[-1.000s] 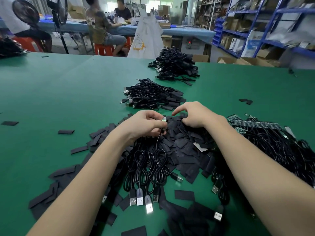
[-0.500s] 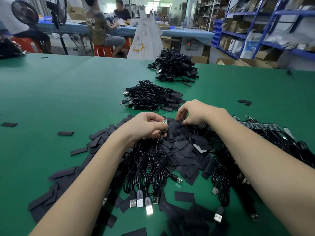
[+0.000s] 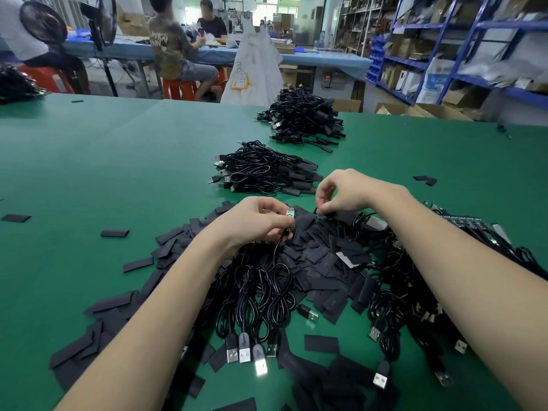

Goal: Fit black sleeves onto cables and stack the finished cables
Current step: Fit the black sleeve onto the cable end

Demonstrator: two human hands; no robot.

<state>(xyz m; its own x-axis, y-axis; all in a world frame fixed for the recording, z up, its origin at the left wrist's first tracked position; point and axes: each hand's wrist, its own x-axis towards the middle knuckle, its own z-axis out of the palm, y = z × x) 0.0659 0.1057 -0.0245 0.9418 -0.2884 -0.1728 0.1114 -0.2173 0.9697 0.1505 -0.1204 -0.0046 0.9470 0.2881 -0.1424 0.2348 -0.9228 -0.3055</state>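
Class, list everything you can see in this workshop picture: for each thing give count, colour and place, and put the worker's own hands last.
Flat black sleeves: too many to count, black, heaped mid-table and strewn to the left.
Loose black USB cables: many, black with silver plugs, under and beside the sleeve heap.
Small green circuit board: one, green, on the cable end in the left hand.
Near stack of finished cables: one, black, beyond the hands.
Far stack of finished cables: one, black, by the table's far edge.
Green table mat: one, green, under everything.
Blue shelving: blue, right background.
Seated people: two plainly, at the blue table behind.
Left hand: holds the board end.
Right hand: pinches a sleeve in the heap.
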